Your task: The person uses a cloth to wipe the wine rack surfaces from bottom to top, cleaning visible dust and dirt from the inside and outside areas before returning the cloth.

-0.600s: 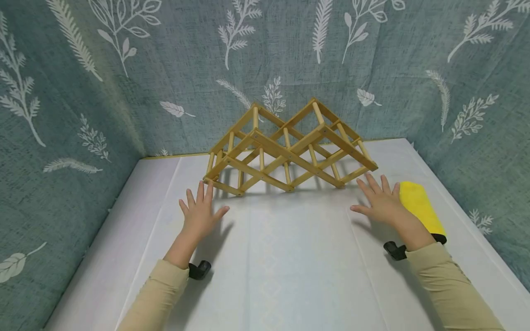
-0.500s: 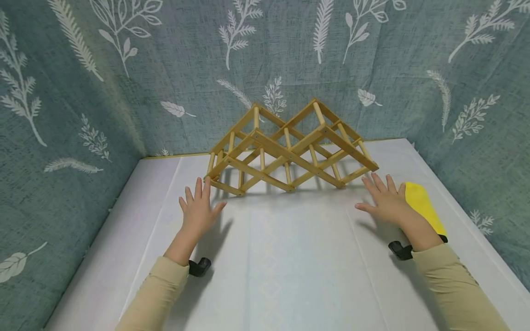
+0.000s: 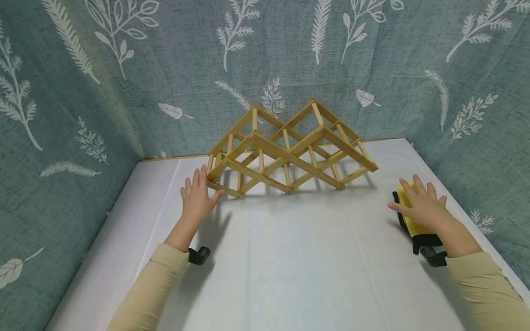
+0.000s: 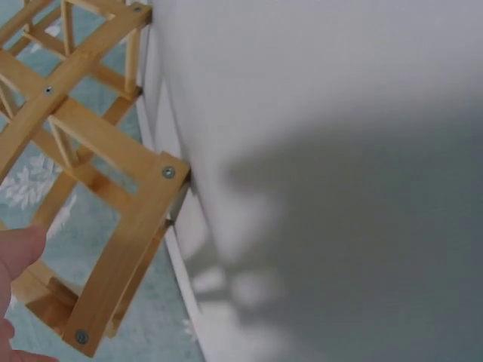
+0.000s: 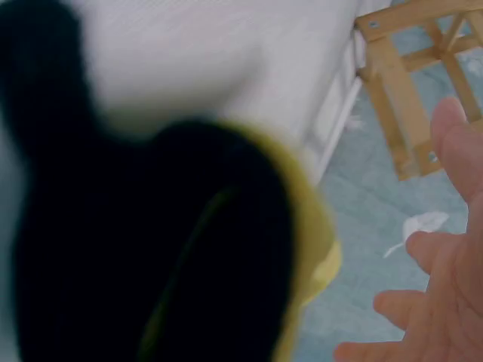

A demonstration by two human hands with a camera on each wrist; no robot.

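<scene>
A folding wooden lattice rack (image 3: 290, 156), with dowels between crossed slats, stands expanded in a zigzag at the back of the table. My left hand (image 3: 195, 202) is at the rack's left end, fingers spread; whether it touches the wood I cannot tell. In the left wrist view, its thumb (image 4: 21, 249) shows beside the rack's end slats (image 4: 124, 256). My right hand (image 3: 426, 209) hovers over a yellow soft item with black edging (image 3: 414, 230), its fingers spread and partly covering it. The black side of that item (image 5: 151, 249) looms blurred in the right wrist view.
A white cloth covers the table (image 3: 290, 257). Blue-green fabric walls (image 3: 186, 69) with white leaf prints enclose the back and sides. Black wrist-camera mounts (image 3: 199, 255) hang under both wrists.
My right hand has moved right, away from the rack's right end and over the yellow item, whose black edging now shows more. My left hand has shifted slightly up. The rack stays put.
</scene>
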